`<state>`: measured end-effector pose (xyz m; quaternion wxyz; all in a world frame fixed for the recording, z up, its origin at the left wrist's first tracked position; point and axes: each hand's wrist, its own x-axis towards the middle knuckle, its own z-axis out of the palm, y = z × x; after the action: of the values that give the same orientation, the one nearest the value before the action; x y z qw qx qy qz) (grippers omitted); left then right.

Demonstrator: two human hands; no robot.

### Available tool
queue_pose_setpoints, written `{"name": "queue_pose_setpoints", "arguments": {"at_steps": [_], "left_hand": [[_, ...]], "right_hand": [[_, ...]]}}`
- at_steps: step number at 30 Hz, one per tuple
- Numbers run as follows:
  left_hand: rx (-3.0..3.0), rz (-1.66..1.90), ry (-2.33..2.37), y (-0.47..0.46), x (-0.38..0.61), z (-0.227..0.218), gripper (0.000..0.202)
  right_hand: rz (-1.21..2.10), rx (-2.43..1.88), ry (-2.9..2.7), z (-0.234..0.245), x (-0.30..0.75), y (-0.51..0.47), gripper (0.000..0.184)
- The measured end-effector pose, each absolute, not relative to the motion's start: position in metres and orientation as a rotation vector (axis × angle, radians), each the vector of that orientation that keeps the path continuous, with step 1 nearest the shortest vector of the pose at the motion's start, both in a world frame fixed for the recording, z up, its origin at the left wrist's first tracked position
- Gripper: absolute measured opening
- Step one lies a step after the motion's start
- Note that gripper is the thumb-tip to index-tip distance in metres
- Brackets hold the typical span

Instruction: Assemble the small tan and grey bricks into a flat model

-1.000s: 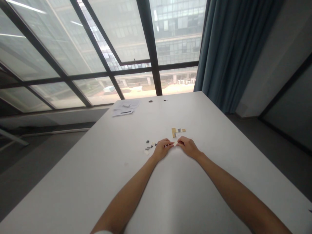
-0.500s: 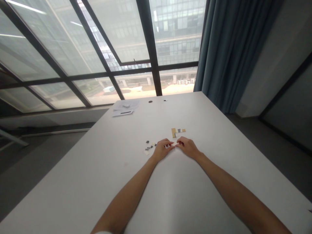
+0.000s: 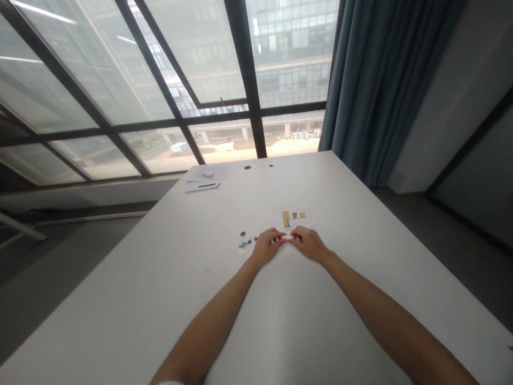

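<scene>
My left hand (image 3: pixel 269 245) and my right hand (image 3: pixel 308 241) meet fingertip to fingertip low over the white table. Pinched between them is a small pale piece (image 3: pixel 288 236), too small for its kind to be told. Just beyond the fingers lies an L-shaped group of flat yellow, grey and white pieces (image 3: pixel 285 215). To the left of my left hand several small dark pieces (image 3: pixel 242 233) are scattered, with a few pale pieces (image 3: pixel 241 251) among them. My left hand partly hides the nearest of these.
Papers (image 3: pixel 202 185) with a dark thin object lie at the table's far left corner. A dark round disc (image 3: pixel 247 167) and a small black-and-white item (image 3: pixel 272 165) sit by the far edge. Windows stand behind the table (image 3: pixel 168 299), with a blue curtain (image 3: pixel 360 96) at the right.
The pale piece between my fingertips shows more plainly now. Both hands have stayed nearly in place, with only a slight shift of the fingers.
</scene>
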<state>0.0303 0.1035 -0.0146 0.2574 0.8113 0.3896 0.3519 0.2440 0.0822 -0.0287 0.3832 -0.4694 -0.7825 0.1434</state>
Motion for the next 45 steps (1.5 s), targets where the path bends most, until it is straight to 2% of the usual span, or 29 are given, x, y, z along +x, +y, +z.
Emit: {"name": "queue_pose_setpoints", "arguments": {"at_steps": [20, 32, 45], "left_hand": [[2.198, 1.003, 1.085, 0.1117, 0.0282, -0.0237, 0.020], [2.117, 0.980, 1.076, 0.1111, 0.0272, -0.0213, 0.022], [2.143, 0.993, 1.110, 0.1102, 0.0290, -0.0190, 0.013]], "right_hand": [[0.454, -1.135, -2.000, -0.0332, 0.2448, 0.0858, 0.002], [0.473, -1.101, -2.021, -0.0255, 0.2439, 0.0807, 0.006], [0.452, -1.135, -2.043, -0.0267, 0.2425, 0.0799, 0.011]]}}
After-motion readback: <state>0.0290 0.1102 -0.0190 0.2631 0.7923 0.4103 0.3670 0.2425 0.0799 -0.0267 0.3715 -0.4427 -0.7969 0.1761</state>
